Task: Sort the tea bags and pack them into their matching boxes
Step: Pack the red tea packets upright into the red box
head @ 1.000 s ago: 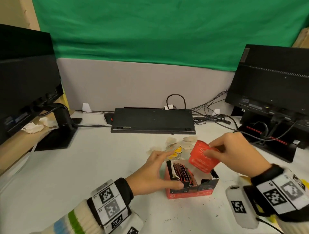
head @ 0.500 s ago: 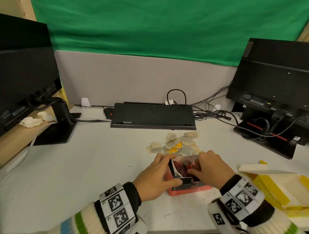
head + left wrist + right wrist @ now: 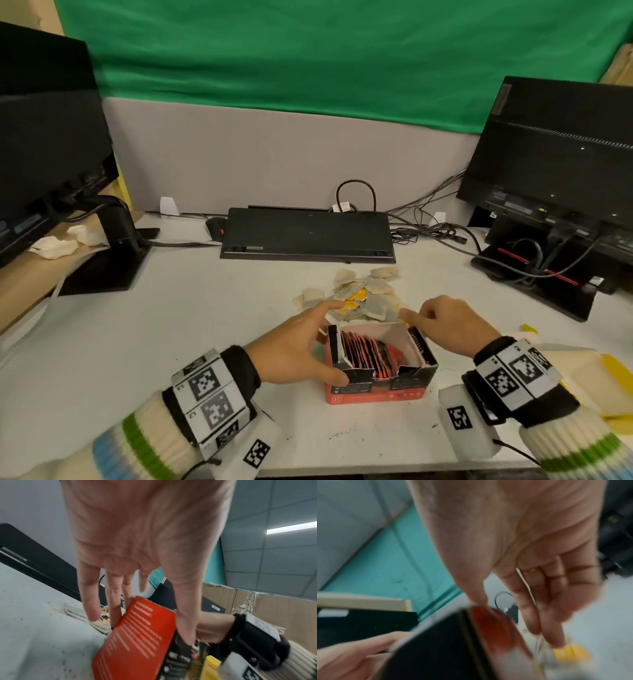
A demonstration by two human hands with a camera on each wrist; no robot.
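Observation:
An open red tea box [image 3: 376,394] stands near the front of the white table, with several red sachets [image 3: 363,353] upright inside. My left hand [image 3: 323,342] grips the box's left end, thumb on the front corner and fingers behind; the left wrist view shows this hand [image 3: 137,627] on the red box [image 3: 137,649]. My right hand [image 3: 418,313] hovers over the box's far right corner, fingers loosely bent, holding nothing. Just behind the box lies a pile of pale tea bags [image 3: 373,291] with yellow tags. In the blurred right wrist view my right hand [image 3: 539,622] points down towards a yellow tag [image 3: 568,654].
A black keyboard [image 3: 308,233] lies behind the pile, with cables [image 3: 428,229] to its right. Monitors stand at the left [image 3: 51,137] and right [image 3: 555,154]. An open yellow box [image 3: 582,373] sits under my right forearm. Crumpled paper [image 3: 54,246] lies at far left.
My right hand carried a red sachet down into the red box, let it go and drew back to the box's far right corner. The left hand kept its hold on the box.

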